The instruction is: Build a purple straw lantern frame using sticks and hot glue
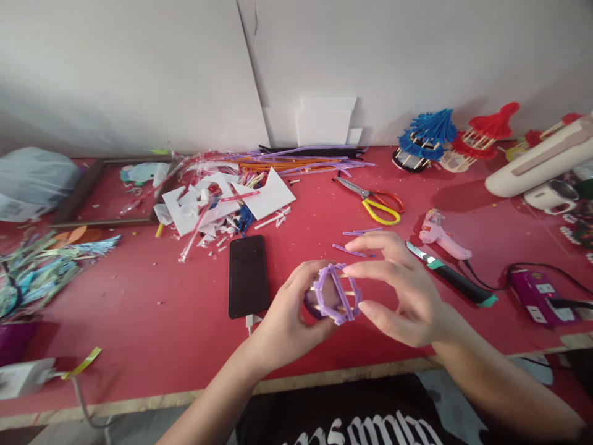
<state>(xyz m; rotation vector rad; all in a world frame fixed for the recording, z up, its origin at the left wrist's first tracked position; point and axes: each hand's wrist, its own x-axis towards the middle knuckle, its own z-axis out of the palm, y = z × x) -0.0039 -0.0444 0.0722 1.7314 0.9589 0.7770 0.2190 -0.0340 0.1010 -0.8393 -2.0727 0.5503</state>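
Note:
A small purple pipe-cleaner frame (322, 303) with pale sticks is tilted in my left hand (290, 309), whose fingers and thumb wrap its base. A purple strip crosses its many-sided open top. At its right side is my right hand (403, 290), with fingers spread; the index fingertip and thumb tip are at the frame's rim, and I see nothing held between them. Beyond the right hand lie short purple pipe-cleaner pieces (348, 250). A black phone (249, 276) lies left of the hands, with a white cable plugged in.
Scissors (370, 201), a pink glue gun (442, 237), a utility knife (454, 275) and a purple power strip (540, 296) lie to the right. Blue (424, 139) and red (484, 139) pavilion models stand behind. Paper scraps (273, 194) and long pipe cleaners (296, 164) lie at the back.

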